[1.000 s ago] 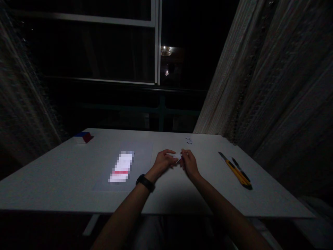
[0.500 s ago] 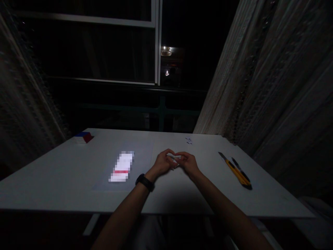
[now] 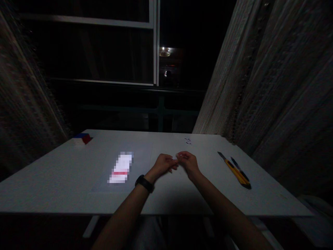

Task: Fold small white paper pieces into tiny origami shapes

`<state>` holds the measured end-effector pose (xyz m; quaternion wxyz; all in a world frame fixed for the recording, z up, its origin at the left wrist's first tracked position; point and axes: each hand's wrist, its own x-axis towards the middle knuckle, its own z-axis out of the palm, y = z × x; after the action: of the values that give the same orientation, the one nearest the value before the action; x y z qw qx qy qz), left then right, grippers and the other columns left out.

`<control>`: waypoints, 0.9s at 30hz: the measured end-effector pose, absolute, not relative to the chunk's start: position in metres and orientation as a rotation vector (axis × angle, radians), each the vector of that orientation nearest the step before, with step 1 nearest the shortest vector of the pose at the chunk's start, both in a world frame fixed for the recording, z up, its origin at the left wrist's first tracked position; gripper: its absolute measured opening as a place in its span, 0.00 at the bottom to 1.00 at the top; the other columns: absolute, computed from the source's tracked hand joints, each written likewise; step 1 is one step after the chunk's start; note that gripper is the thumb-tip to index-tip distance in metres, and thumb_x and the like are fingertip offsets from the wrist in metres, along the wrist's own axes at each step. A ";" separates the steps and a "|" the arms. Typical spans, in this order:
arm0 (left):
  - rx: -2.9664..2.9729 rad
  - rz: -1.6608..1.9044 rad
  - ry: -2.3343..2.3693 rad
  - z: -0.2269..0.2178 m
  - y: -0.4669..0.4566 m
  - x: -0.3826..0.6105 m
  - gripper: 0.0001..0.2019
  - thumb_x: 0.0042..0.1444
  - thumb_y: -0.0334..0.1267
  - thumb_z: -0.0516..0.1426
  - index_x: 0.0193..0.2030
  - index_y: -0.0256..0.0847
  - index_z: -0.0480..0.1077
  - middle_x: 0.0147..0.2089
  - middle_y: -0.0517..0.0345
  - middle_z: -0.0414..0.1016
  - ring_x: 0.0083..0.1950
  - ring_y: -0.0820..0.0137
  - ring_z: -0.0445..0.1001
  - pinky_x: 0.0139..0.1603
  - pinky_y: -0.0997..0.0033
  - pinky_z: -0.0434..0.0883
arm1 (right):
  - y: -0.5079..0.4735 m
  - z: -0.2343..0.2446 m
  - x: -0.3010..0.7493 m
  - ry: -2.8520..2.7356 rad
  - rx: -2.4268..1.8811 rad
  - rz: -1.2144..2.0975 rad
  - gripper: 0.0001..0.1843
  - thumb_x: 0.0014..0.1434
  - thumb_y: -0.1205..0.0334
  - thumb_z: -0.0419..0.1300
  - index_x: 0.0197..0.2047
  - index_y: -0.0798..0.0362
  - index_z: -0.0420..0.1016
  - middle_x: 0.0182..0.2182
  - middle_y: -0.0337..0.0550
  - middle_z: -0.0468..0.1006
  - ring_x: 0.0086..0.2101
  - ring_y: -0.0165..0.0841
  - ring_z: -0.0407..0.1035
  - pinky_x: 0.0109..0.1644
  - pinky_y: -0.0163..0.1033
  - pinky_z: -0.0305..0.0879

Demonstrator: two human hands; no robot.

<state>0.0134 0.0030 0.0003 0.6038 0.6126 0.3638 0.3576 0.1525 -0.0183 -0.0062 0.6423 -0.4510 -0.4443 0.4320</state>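
My left hand (image 3: 165, 164), with a black watch (image 3: 144, 183) on its wrist, is closed in a pinch above the middle of the white table (image 3: 169, 199). Meeting it at the fingertips is my right hand (image 3: 188, 163), also closed in a pinch. Between them they hold a small white piece of paper (image 3: 176, 158). Most of it is hidden by the fingers, and its shape is too small and dark to make out. Beyond the hands, a few small paper pieces with dark marks (image 3: 188, 141) lie on the table.
To the right lie a yellow utility knife (image 3: 237, 173), its blade out, and a dark pen (image 3: 239, 167). A bright phone screen (image 3: 121, 167), blurred out, rests on a pale sheet (image 3: 100, 185) at left. A blue, red and white block (image 3: 82, 139) sits at the far left corner.
My fingers have drawn together and changed their hold; the white piece, plainer before, is now mostly covered. The things on the table have not been moved.
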 end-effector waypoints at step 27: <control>1.454 0.762 0.826 -0.001 0.009 0.009 0.20 0.46 0.51 0.58 0.31 0.32 0.68 0.35 0.44 0.76 0.26 0.72 0.74 0.17 0.80 0.59 | -0.011 -0.015 0.157 -1.127 -1.093 0.832 0.20 0.37 0.49 0.67 0.29 0.56 0.74 0.17 0.36 0.70 0.20 0.28 0.63 0.25 0.34 0.58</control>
<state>0.0086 0.0086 -0.0012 0.6070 0.6288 0.3572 0.3295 0.1570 -0.0110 -0.0153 0.6305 -0.4776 -0.4924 0.3633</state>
